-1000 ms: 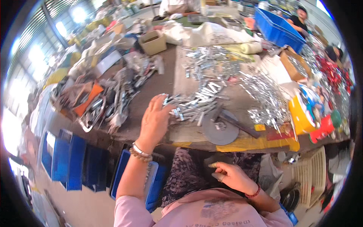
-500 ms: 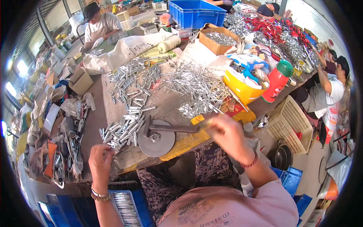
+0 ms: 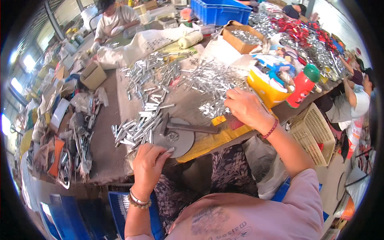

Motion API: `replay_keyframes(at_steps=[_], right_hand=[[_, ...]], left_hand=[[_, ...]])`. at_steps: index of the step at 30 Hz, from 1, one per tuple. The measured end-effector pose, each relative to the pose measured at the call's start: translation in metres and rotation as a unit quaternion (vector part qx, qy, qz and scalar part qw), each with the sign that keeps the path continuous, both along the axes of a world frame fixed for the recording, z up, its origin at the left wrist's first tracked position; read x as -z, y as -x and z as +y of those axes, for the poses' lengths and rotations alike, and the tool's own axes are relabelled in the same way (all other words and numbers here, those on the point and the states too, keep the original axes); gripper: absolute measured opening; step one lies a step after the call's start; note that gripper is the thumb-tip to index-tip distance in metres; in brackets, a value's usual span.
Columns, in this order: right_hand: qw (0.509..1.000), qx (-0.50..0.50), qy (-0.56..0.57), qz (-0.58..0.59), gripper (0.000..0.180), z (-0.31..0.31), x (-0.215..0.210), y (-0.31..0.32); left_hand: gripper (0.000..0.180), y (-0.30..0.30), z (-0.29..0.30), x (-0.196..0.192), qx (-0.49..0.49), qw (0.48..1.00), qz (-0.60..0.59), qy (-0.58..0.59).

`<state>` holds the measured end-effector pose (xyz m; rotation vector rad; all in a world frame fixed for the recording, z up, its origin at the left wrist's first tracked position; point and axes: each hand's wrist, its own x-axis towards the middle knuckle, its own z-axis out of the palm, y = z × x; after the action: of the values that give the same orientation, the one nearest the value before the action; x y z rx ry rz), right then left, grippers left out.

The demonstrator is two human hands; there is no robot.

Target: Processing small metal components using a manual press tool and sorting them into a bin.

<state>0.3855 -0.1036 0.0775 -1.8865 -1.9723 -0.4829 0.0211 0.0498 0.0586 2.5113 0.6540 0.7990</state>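
A brown workbench [image 3: 107, 134] bears a broad heap of slender, silvery metal pieces [image 3: 214, 82]. The right hand [image 3: 249, 107] bends its fingers at the heap's edge; its grip cannot be told. Beside a flat, grey, round disc [image 3: 185, 145] under a dark hammer [image 3: 192, 127], the left hand [image 3: 147, 161] pinches a small, silvery metal piece [image 3: 170, 150].

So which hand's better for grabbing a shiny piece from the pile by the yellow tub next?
Probably the right hand: it's at the pile of metal pieces, beside the yellow tub. The left hand is farther off, near the grey disc, and seems to pinch something shiny.
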Motion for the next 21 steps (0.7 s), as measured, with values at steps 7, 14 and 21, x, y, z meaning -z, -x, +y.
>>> replay_keyframes(at_steps=[7,14,21], right_hand=[[0.986,-0.104,-0.007,0.132,0.025,0.002,-0.001,0.095],[0.988,-0.123,-0.004,0.097,0.003,0.021,0.018,0.136],[0.989,-0.13,-0.001,0.068,0.003,0.029,0.018,0.138]], left_hand=[[0.015,-0.009,0.0,0.009,-0.004,1.0,-0.02,0.001],[0.017,-0.003,-0.001,0.005,-0.02,0.999,0.001,-0.04],[0.018,-0.003,0.001,0.013,-0.023,0.999,-0.032,-0.021]])
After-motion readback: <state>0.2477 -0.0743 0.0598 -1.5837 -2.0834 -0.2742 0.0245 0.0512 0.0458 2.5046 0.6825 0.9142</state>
